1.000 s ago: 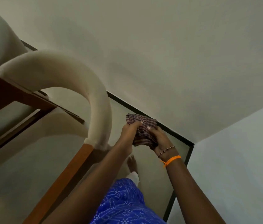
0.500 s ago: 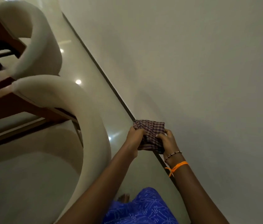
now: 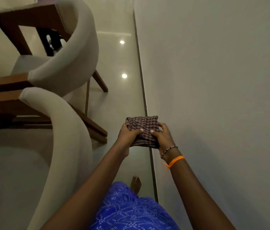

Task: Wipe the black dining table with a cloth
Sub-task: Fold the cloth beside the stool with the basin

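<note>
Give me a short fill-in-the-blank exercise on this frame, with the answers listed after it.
1. The checked cloth is held by ____ hands at once.
2. The orange thread band sits on the ____ wrist.
3. The two chairs have cream padded backs and frames of brown ____.
4. The left hand and right hand hold the cloth in the air, beside a pale ____ on the person's right.

Missing words: both; right; wood; wall

Both arms outstretched; left hand (image 3: 128,135), right hand (image 3: 161,136) with fingers curled, gripping.
</note>
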`<state>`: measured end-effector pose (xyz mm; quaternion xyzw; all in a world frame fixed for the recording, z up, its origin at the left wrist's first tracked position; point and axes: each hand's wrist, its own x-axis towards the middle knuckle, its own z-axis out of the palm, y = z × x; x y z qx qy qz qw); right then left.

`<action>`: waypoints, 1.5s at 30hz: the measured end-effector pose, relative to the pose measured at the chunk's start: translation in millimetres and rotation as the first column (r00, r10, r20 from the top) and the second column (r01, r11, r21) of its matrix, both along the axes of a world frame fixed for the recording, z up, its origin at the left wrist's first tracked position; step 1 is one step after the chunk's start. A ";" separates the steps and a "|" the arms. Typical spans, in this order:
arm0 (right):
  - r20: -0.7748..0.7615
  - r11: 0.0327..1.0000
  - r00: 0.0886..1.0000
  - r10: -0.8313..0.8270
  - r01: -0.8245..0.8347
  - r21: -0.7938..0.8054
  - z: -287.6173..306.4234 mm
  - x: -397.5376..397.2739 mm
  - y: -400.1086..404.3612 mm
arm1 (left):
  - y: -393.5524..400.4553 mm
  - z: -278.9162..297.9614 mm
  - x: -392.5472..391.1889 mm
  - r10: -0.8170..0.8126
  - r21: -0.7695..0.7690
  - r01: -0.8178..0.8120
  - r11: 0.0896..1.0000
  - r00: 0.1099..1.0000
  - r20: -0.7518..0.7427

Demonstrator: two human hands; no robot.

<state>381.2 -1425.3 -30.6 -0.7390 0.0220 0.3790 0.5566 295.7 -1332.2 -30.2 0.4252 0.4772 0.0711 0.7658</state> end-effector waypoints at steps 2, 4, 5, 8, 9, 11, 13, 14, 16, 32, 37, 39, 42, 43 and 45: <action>0.012 1.000 1.000 0.017 -0.017 0.004 -1.3 26.4 19.4 | 17.0 3.3 24.3 0.023 -0.011 -0.023 1.000 1.000 -0.001; 0.014 1.000 1.000 0.014 -0.014 0.018 -1.8 48.2 41.0 | 35.3 3.8 46.1 0.044 -0.014 -0.044 0.999 0.999 0.000; 0.010 1.000 1.000 0.017 -0.017 0.022 -2.5 59.7 54.7 | 47.2 3.8 57.5 0.063 -0.015 -0.064 0.998 0.998 -0.004; 0.013 0.997 0.998 0.068 -0.068 0.020 -7.9 93.2 104.2 | 90.4 -2.2 87.6 0.110 -0.007 -0.110 0.994 0.994 -0.026; 0.013 0.996 0.996 0.086 -0.086 0.028 -9.6 105.8 125.1 | 108.8 -5.1 98.5 0.129 -0.005 -0.129 0.992 0.991 -0.030; 0.021 0.992 0.993 0.117 -0.118 0.040 -14.3 131.1 170.1 | 148.9 -11.2 122.1 0.178 0.010 -0.177 0.984 0.984 -0.027; 0.027 0.987 0.989 0.147 -0.149 0.062 -16.6 153.2 214.1 | 190.4 -14.6 145.1 0.214 0.025 -0.213 0.977 0.977 -0.005; 0.029 0.983 0.985 0.168 -0.170 0.063 -15.7 165.8 239.9 | 214.8 -13.9 159.7 0.233 0.027 -0.233 0.972 0.972 0.007; 0.037 0.979 0.979 0.200 -0.201 0.045 -12.3 191.6 289.0 | 264.0 -9.9 189.3 0.259 0.035 -0.259 0.965 0.966 -0.001; 0.059 0.959 0.962 0.268 -0.272 0.077 -9.9 446.9 632.7 | 597.2 -3.3 428.0 0.241 0.134 -0.243 0.961 0.970 0.033; 0.069 0.942 0.942 0.329 -0.332 0.041 0.5 526.2 742.6 | 698.7 5.4 510.6 0.325 0.103 -0.324 0.940 0.946 0.015; 0.056 0.937 0.936 0.346 -0.348 0.031 2.4 553.6 785.8 | 738.7 10.0 536.0 0.370 0.080 -0.369 0.926 0.929 0.009; 0.023 0.918 0.919 0.394 -0.395 0.029 0.9 584.8 854.0 | 798.3 8.7 565.4 0.426 0.032 -0.426 0.904 0.905 -0.008; 0.013 0.910 0.911 0.413 -0.413 0.029 -2.5 591.8 874.2 | 816.5 6.9 570.9 0.446 0.026 -0.446 0.895 0.895 -0.010; 0.001 0.881 0.881 0.473 -0.473 0.017 -10.0 605.1 927.3 | 863.6 -0.9 582.2 0.514 0.011 -0.514 0.858 0.858 -0.021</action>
